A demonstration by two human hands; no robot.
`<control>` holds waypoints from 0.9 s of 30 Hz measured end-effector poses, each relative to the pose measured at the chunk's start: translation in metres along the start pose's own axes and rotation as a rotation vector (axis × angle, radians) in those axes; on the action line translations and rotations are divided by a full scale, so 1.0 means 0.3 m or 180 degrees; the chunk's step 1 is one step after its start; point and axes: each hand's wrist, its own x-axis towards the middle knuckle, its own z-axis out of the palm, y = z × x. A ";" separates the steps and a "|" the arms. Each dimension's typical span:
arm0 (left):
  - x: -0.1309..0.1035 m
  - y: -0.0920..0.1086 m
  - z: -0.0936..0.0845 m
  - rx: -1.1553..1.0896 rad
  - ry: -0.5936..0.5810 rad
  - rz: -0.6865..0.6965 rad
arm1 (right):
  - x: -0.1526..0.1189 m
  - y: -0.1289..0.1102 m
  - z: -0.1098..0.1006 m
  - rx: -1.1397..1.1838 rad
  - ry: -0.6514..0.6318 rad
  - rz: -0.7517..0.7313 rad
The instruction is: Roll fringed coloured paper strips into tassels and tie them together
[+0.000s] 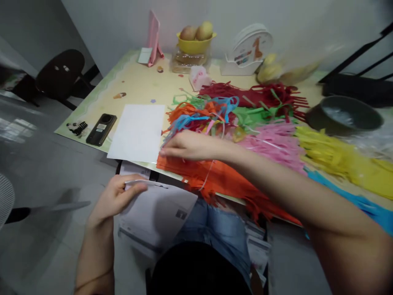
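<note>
My left hand (123, 194) is closed on the top edge of a printed paper sheet (162, 213), thumb in front, below the table's front edge and over my lap. The sheet bends slightly and has dark print near its lower right. My right hand (184, 144) reaches across the table to the right edge of a blank white sheet (138, 131). Its fingers are bent and drawn together beside orange fringed paper (221, 174); what they pinch, if anything, is hidden. Blue paper strips (187, 121) lie just behind that hand.
Pink fringe (273, 141), yellow fringe (337, 157) and dark red fringe (251, 96) cover the table's right side. A black phone (101, 129) lies at left. Behind are a yellow fruit bowl (194, 45), a pink stand (154, 39) and a white holder (236, 67). A dark bowl (319, 116) stands right.
</note>
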 end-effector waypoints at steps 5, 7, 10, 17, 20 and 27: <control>0.062 -0.098 -0.054 -0.0170 -0.0474 -0.0387 | 0.302 0.086 0.140 -0.1097 0.0340 0.0201; 0.077 -0.151 -0.070 -0.0424 -0.0442 -0.0680 | 0.328 0.097 0.215 -0.1265 0.0264 0.0248; 0.086 -0.231 -0.103 -0.0689 -0.0129 -0.1043 | 0.260 0.093 0.291 -0.1386 0.0145 0.0135; 0.177 -0.376 -0.101 -0.0926 0.0208 -0.1035 | 0.250 0.109 0.205 -0.1106 0.0109 0.0057; 0.197 -0.401 -0.085 -0.1005 0.0247 -0.1130 | 0.397 0.171 0.145 -0.0755 0.1018 0.0320; 0.192 -0.400 -0.088 -0.1119 0.0326 -0.1432 | 0.529 0.202 0.164 -0.0671 0.1196 0.0433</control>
